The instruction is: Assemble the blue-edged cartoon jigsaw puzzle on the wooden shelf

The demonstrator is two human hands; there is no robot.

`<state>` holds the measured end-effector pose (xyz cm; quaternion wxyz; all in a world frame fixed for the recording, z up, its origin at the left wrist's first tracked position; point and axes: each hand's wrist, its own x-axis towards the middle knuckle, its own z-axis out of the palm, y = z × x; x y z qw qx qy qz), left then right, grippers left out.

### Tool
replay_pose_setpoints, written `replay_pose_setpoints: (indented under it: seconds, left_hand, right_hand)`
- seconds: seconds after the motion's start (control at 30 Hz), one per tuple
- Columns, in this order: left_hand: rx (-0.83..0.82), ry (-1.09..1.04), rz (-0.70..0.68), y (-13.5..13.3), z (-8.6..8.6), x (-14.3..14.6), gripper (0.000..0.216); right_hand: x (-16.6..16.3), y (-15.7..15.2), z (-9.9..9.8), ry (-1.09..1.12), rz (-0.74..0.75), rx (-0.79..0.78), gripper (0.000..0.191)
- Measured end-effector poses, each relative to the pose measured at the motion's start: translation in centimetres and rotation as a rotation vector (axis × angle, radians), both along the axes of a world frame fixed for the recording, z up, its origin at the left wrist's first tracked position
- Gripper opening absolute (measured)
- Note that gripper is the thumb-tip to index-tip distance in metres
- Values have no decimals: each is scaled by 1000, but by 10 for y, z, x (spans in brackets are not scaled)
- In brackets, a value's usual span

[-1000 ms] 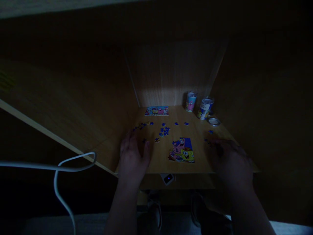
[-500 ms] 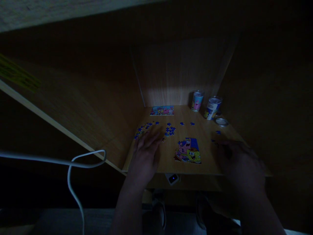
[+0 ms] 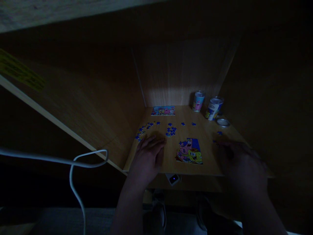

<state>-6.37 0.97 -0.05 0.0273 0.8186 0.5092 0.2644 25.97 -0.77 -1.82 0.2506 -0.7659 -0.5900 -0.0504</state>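
Now the left hand [image 3: 148, 156] has reached over one piece, hiding it, seemingly within grasp; whether this or the right hand [image 3: 243, 163] grips anything, I cannot tell. The puzzle [image 3: 192, 152] lies between them, loose pieces [image 3: 170, 132] beyond the left.

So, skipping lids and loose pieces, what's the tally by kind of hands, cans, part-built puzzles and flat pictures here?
Hands: 2 (left hand, right hand)
Cans: 2 (pink-and-blue can, white-and-blue can)
Part-built puzzles: 1 (part-built puzzle between the hands)
Flat pictures: 1 (flat picture at the back)
Total: 6
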Motion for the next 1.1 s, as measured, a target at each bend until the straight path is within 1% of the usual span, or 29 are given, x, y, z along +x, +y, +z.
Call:
replay_pose_setpoints:
  seconds: [0.07,0.17,0.23,0.27,0.33,0.43,0.57,0.63,0.73,0.8,0.9,1.1]
  left_hand:
    - [50,-44,73,0,0,2,29]
    - [143,-107,312,1,-2,2,25]
    - [159,-95,452,2,-6,2,27]
    - [150,-73,495,2,-7,2,28]
    - [120,-22,536,2,-10,3,31]
    - [111,10,540,2,-11,5,31]
    - [108,9,492,1,-9,6,34]
    - [72,30,474,2,-11,5,43]
    - [24,56,442,5,-18,3,68]
    - [-7,65,435,8,-23,1,78]
    - [-23,78,431,9,-25,1,76]
    - [-71,103,348,13,-14,1,75]
  right_hand:
    - [1,0,-1,-16,-2,-3,43]
    - [2,-1,-2,-32,-3,-3,44]
    - [2,-1,-2,-27,-8,-9,43]
    - [2,-1,-2,-19,-9,-13,42]
    - [2,0,-1,0,-1,-11,41]
    - [0,0,0,17,11,9,41]
    - [0,0,0,-6,-2,7,40]
    - [1,1,-2,-7,1,9,40]
    - [3,1,-5,-4,10,15,40]
    - [4,0,-6,-8,10,20,41]
    - [2,0,-5,-28,2,18,42]
    - [-1,-1,-1,-10,4,27,44]
